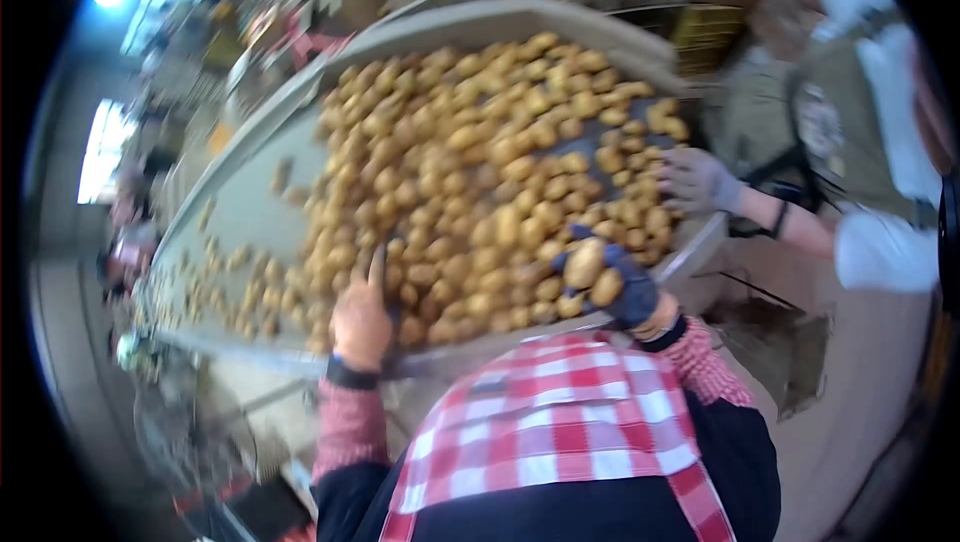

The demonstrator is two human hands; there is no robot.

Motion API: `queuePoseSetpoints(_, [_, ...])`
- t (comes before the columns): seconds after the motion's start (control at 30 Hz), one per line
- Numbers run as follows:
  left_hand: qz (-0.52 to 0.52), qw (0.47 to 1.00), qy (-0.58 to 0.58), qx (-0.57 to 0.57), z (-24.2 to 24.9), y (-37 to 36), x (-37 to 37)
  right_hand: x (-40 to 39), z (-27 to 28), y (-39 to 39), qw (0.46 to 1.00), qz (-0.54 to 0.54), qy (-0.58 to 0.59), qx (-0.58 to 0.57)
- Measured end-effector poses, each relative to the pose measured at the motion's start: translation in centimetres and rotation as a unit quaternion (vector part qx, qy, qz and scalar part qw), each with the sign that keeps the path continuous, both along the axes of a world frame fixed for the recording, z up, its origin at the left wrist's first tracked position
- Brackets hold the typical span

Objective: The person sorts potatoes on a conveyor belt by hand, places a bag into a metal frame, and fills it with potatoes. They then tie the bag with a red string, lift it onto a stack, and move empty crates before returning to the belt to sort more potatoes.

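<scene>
Two potatoes (592,274) are clutched in the gloved right hand (610,282) above the sorting table's (240,212) near edge, where the left hand (362,317) is rested, loosely curled.

We see a co-worker's gloved hand (697,182) reaching in from the far right side. A red-and-white checked apron (560,422) fills the foreground. Bright windows (105,147) glow at left.
</scene>
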State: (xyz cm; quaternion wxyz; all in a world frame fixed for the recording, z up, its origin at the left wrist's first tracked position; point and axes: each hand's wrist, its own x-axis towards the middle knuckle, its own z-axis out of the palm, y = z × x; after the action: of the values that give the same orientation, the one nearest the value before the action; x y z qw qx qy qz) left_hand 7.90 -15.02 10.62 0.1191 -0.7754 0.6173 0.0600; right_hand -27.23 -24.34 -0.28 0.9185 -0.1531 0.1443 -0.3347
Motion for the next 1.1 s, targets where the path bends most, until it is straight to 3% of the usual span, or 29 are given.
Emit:
queuePoseSetpoints(0.07, [-0.048, 0.997, -0.028, -0.057, -3.3, -0.2, -0.3, -0.4, 1.2, -0.2, 0.999, 0.01, 0.004, 0.031])
queuePoseSetpoints(0.17, [-0.014, 0.997, 0.028, 0.065, -3.6, -1.6, -1.9, -1.1, 1.9, -0.8, 0.999, -0.009, -0.022, 0.027])
queuePoseSetpoints(0.2, [-0.085, 0.994, 0.051, -0.036, -4.4, -1.0, -1.7, -1.4, 2.3, -0.9, 0.999, -0.021, 0.032, -0.016])
queuePoseSetpoints(0.23, [-0.063, 0.993, 0.096, 0.002, -3.1, -1.3, -2.2, -1.6, 2.5, -0.6, 0.995, -0.026, 0.086, -0.051])
queuePoseSetpoints(0.27, [-0.031, 0.989, 0.139, 0.045, -1.5, -1.4, -2.9, -1.7, 2.5, -0.3, 0.995, -0.039, 0.076, -0.052])
queuePoseSetpoints(0.33, [-0.08, 0.98, 0.173, -0.051, -1.4, -0.3, -1.3, -2.2, 2.4, -0.2, 0.998, -0.041, 0.031, -0.022])
queuePoseSetpoints(0.4, [-0.064, 0.99, 0.119, -0.049, 0.1, 0.9, -0.3, -2.8, 2.9, 0.2, 0.998, -0.043, 0.04, -0.015])
queuePoseSetpoints(0.5, [-0.003, 0.996, 0.078, 0.041, 0.4, 2.9, 0.5, -2.8, 1.1, 0.5, 0.998, -0.064, -0.011, -0.008])
queuePoseSetpoints(0.6, [-0.011, 0.997, 0.007, 0.078, -1.2, 3.5, -0.6, -2.5, 1.2, 0.5, 0.998, -0.062, -0.019, -0.006])
queuePoseSetpoints(0.67, [-0.131, 0.988, -0.054, -0.059, -3.2, 4.4, 0.4, -2.6, 2.1, 0.7, 0.998, -0.05, 0.037, -0.016])
queuePoseSetpoints(0.87, [-0.035, 0.994, 0.104, -0.019, -6.3, 2.0, -1.4, -1.5, 1.0, 0.4, 0.998, -0.053, -0.02, -0.01])
queuePoseSetpoints(0.93, [0.002, 0.989, 0.146, 0.011, -4.8, 1.1, -2.7, -1.4, 1.1, 0.6, 0.998, -0.05, -0.022, 0.01])
queuePoseSetpoints(1.0, [0.028, 0.981, 0.192, 0.021, -5.5, 0.9, -3.1, -1.6, 0.9, 0.5, 0.998, -0.033, -0.038, 0.027])
queuePoseSetpoints(1.07, [0.029, 0.928, 0.368, -0.052, -6.8, 0.7, -4.4, -1.5, 0.8, 0.6, 0.999, -0.035, -0.024, 0.024])
queuePoseSetpoints(1.1, [0.024, 0.935, 0.353, -0.012, -6.6, 0.3, -5.3, -1.4, 0.7, 0.6, 0.999, -0.039, -0.008, 0.023])
